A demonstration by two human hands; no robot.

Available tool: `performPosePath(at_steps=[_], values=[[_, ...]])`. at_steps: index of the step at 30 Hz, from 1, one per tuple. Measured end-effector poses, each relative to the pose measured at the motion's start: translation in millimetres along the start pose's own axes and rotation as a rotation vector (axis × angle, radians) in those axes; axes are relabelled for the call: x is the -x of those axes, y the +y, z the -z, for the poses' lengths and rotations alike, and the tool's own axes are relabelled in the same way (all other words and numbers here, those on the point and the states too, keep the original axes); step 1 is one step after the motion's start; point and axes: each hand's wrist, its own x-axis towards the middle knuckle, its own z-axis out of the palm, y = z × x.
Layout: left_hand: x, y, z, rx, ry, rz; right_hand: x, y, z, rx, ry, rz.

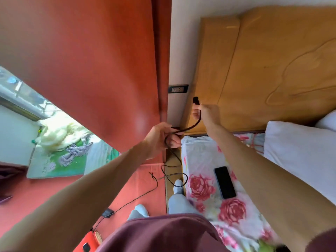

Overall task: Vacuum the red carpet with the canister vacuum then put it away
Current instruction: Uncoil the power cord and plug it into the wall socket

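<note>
The right hand, in the centre of the frame, pinches the black plug between thumb and curled fingers. The plug sits just below and to the right of the wall outlet, apart from it. The left hand, lower and to the left, has its fingers curled round 1 loop of the black power cord. The cord runs in a slack arc between the 2 hands. From the left hand it drops to the floor, coils loosely, and crosses the red carpet toward the lower left. It ends at the red canister vacuum, which is only partly visible at the bottom edge of the frame, standing on the carpet. A black phone lies screen up on the floral bed sheet at lower right. A white pillow rests against the wooden headboard at upper right. A red door panel fills the upper left.
</note>
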Motion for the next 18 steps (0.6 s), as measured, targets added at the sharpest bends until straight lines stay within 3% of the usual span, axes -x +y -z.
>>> performPosePath(at_steps=[6,12,18], values=[[-22.2,-4.6,-30.9,-0.380,0.074,0.075,-30.3,-1.6,-2.4,0.056,-0.223,-0.014],[-46.4,0.3,-42.9,-0.710,0.354,0.067,-46.4,-14.4,-22.3,-0.134,-0.246,-0.250],[-81.8,12.9,-48.8,-0.875,0.475,0.043,-83.6,-18.2,-31.4,-0.151,-0.432,-0.358]])
